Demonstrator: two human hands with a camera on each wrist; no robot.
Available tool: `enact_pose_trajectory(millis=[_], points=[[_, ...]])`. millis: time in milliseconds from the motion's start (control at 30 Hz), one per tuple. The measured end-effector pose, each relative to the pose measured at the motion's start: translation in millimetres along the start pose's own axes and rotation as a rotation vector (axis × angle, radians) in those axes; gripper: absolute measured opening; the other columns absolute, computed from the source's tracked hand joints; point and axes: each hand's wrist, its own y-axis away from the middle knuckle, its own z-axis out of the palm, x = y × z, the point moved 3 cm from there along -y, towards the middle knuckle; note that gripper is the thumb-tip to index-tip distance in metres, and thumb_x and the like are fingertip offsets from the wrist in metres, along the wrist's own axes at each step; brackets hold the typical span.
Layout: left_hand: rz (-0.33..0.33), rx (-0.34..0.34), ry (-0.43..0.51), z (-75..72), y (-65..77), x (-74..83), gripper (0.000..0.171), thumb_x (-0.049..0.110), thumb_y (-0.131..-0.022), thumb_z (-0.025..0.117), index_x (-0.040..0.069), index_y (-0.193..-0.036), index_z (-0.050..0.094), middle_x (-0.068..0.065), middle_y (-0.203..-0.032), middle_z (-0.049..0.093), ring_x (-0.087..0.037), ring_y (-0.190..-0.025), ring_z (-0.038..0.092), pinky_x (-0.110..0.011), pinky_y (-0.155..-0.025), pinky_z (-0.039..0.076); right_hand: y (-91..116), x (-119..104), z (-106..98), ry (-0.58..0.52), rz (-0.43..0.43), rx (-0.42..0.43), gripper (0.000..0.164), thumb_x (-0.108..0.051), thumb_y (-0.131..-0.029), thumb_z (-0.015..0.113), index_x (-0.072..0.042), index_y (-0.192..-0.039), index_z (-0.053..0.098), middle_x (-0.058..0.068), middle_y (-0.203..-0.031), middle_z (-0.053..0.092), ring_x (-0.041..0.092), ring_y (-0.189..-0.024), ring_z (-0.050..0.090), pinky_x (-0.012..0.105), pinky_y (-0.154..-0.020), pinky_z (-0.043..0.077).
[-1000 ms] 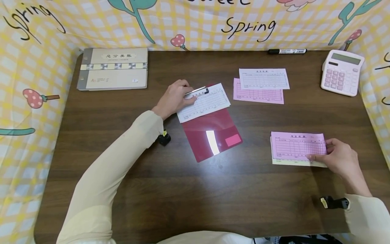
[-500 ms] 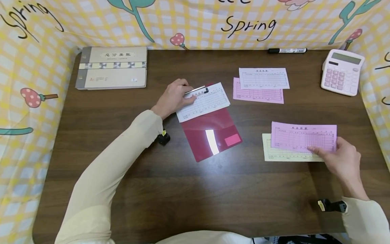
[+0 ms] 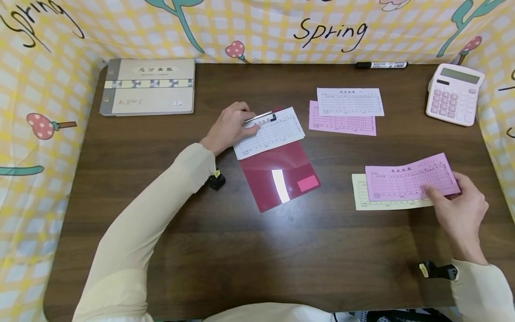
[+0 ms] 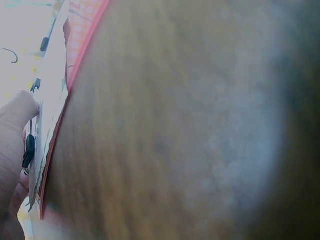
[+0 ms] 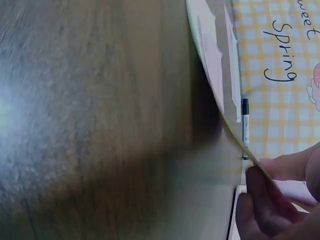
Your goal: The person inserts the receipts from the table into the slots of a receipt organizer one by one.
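Observation:
At the centre of the head view lies a dark red clipboard [image 3: 277, 179], turned at an angle, with a white printed form [image 3: 277, 133] under its metal clip [image 3: 261, 118]. My left hand [image 3: 229, 127] grips the clipboard's upper left edge beside the clip, thumb on top and fingers lower in the left wrist view [image 4: 20, 112]. My right hand [image 3: 462, 210] pinches a pink form [image 3: 408, 179] and a light green form [image 3: 361, 194] at their right end. The pink one fans out over the green one, and its right side is raised.
A white form [image 3: 350, 103] overlaps another pink form [image 3: 342, 125] behind the right hand's papers. A ledger book [image 3: 153, 98] lies at the back left, a black marker [image 3: 382, 65] along the back edge, and a pale pink calculator [image 3: 454, 96] at the back right. Patterned cloth surrounds the table.
The pink form has shifted up and right against the green one, uncovering more green, and its right end has tilted up. My right hand has moved slightly right. My left hand stays put.

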Motion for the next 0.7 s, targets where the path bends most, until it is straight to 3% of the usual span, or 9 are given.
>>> enact_pose_trajectory(millis=[100,133,200,267,300,400,500,600,700], points=[[-0.004,0.000,0.003,0.2,-0.3,-0.1,0.045,0.030,-0.090,0.069,0.000,-0.122,0.065,-0.014,-0.111,0.062,-0.025,-0.100,0.053,-0.036,-0.090,0.047,0.8,-0.4,0.1,-0.008,-0.054,0.026,0.040,-0.021,-0.085,0.069,-0.002,-0.119,0.064,-0.036,-0.074,0.040,-0.013,-0.067,0.040,0.037,-0.082,0.032],[-0.005,0.000,0.004,0.2,-0.5,-0.1,0.045,0.030,-0.090,0.069,0.000,-0.122,0.065,-0.014,-0.111,0.062,-0.025,-0.100,0.053,-0.036,-0.091,0.047,1.3,-1.0,0.2,-0.009,-0.073,0.029,0.037,-0.022,-0.087,0.066,0.000,-0.116,0.064,-0.028,-0.073,0.048,-0.005,-0.068,0.047,0.040,-0.080,0.032],[-0.004,0.004,0.007,0.2,-0.4,-0.1,0.045,0.030,-0.089,0.069,0.000,-0.122,0.065,-0.014,-0.111,0.062,-0.025,-0.099,0.053,-0.036,-0.090,0.047,1.7,-1.9,0.2,-0.005,-0.087,0.033,0.034,-0.024,-0.088,0.060,0.004,-0.107,0.066,-0.031,-0.064,0.044,0.017,-0.073,0.056,0.041,-0.075,0.030],[-0.003,0.008,0.012,0.1,-0.7,0.0,0.044,0.030,-0.089,0.069,-0.001,-0.122,0.065,-0.014,-0.111,0.062,-0.025,-0.099,0.053,-0.036,-0.090,0.047,2.6,-2.6,-1.1,-0.001,-0.092,0.036,0.035,-0.025,-0.088,0.058,0.007,-0.101,0.067,-0.033,-0.063,0.041,0.035,-0.083,0.054,0.045,-0.076,0.028],[-0.001,0.009,0.015,0.1,-0.7,0.2,0.044,0.029,-0.089,0.069,-0.001,-0.122,0.065,-0.014,-0.111,0.062,-0.025,-0.099,0.053,-0.036,-0.090,0.047,3.0,-2.6,-1.8,0.005,-0.091,0.033,0.035,-0.025,-0.087,0.058,0.007,-0.099,0.067,-0.035,-0.061,0.040,0.034,-0.083,0.054,0.046,-0.077,0.028],[-0.002,0.011,0.019,-0.1,-0.4,0.7,0.044,0.029,-0.089,0.069,-0.001,-0.122,0.065,-0.014,-0.111,0.062,-0.025,-0.100,0.053,-0.036,-0.090,0.047,3.8,-1.4,-5.5,-0.004,-0.069,0.016,0.029,-0.024,-0.084,0.062,0.002,-0.095,0.070,-0.045,-0.061,0.032,0.005,-0.072,0.049,0.043,-0.084,0.028],[-0.002,0.011,0.018,-0.2,-0.5,1.2,0.044,0.029,-0.089,0.069,-0.001,-0.122,0.065,-0.014,-0.111,0.062,-0.025,-0.100,0.053,-0.036,-0.091,0.047,3.8,0.8,-8.4,-0.017,-0.051,-0.029,0.028,-0.018,-0.084,0.066,-0.011,-0.111,0.067,-0.045,-0.065,0.037,-0.019,-0.066,0.034,0.032,-0.088,0.032],[-0.004,0.010,0.016,0.0,-0.5,0.7,0.044,0.029,-0.089,0.069,-0.001,-0.122,0.065,-0.014,-0.111,0.062,-0.025,-0.100,0.053,-0.036,-0.091,0.047,4.7,1.7,-9.3,-0.028,-0.045,-0.077,0.039,-0.013,-0.084,0.067,-0.021,-0.122,0.061,-0.038,-0.073,0.043,-0.018,-0.064,0.038,0.016,-0.069,0.037],[-0.006,0.011,0.016,0.6,-0.4,-0.2,0.045,0.030,-0.089,0.069,-0.001,-0.122,0.065,-0.014,-0.111,0.062,-0.024,-0.100,0.053,-0.036,-0.091,0.047,7.7,0.6,-8.9,-0.038,-0.075,-0.092,0.037,-0.009,-0.085,0.067,-0.019,-0.120,0.064,-0.032,-0.075,0.046,-0.009,-0.051,0.037,0.017,-0.043,0.028]])
